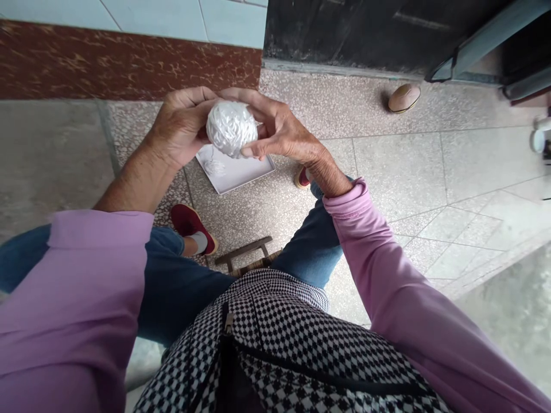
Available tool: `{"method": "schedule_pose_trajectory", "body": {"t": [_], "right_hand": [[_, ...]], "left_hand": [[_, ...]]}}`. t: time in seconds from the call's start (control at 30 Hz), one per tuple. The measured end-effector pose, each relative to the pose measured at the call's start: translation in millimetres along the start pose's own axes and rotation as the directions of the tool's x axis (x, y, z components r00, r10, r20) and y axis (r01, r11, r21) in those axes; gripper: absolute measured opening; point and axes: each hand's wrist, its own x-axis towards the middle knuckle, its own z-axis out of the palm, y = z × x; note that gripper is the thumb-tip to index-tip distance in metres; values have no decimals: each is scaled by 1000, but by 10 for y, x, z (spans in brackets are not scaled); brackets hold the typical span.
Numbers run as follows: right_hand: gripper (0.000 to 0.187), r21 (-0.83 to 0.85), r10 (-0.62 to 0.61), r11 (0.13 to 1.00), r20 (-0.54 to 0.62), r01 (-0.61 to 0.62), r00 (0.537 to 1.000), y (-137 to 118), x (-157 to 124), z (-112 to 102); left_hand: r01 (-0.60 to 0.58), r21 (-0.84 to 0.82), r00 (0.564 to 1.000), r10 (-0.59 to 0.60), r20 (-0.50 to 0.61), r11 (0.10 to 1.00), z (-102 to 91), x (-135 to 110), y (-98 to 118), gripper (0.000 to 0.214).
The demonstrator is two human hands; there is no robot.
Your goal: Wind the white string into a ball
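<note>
A shiny white ball (231, 129) is held between both hands above a pale tray (247, 174). The left hand (183, 126) closes on its left side; the right hand (278, 126) clasps it from the right, thumb against its lower edge. White strands (214, 166) lie in the tray, near a red shoe (186, 219) on the speckled floor (241, 215).

Place: seemed a home, perhaps its entrance or porch | Wall: pale blue tiles (161, 20) met a red-brown marbled skirting (129, 63) | Door: a dark door-like panel (344, 34) stood beside it | Floor: speckled slabs (327, 106) bore diamond-patterned joints on the right | Seat: a low wooden seat (245, 250) showed | Indoors or out: could not be told
</note>
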Motion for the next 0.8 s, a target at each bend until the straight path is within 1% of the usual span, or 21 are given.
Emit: {"method": "schedule_pose_trajectory", "body": {"t": [0.13,0.2,0.23,0.33,0.43,0.47,0.53,0.6,0.7,0.8], "right_hand": [[156,63,97,994,-95,-91,991,30,9,-62],[160,47,118,993,-169,-112,979,38,32,-105],[160,22,124,992,-203,-122,971,43,46,-126],[152,-120,108,982,-290,-148,951,70,88,-165],[137,-314,53,933,-369,-179,928,131,114,-145],[131,-372,29,910,-380,-182,925,161,120,-126],[121,-461,-4,869,-366,-178,931,232,134,-78],[115,-508,-6,843,-336,-176,942,311,151,-18],[105,-535,20,827,-283,-175,959,417,173,75],[98,-559,22,818,-208,-138,978,478,185,138]], "left_hand": [[22,42,1000,-21,-8,999,22,-33,40,60],[-16,118,1000,16,-4,993,54,-70,61,49],[-40,156,999,41,-2,987,75,-90,70,44],[-105,258,994,99,39,960,134,-150,91,32],[-173,369,983,137,123,913,157,-198,108,23],[-193,401,978,143,151,895,156,-212,111,22],[-216,450,971,141,195,866,146,-239,116,20],[-230,494,967,138,216,839,128,-261,121,17],[-250,548,963,148,224,798,80,-278,133,12],[-263,582,960,145,241,770,9,-257,139,6]]}}
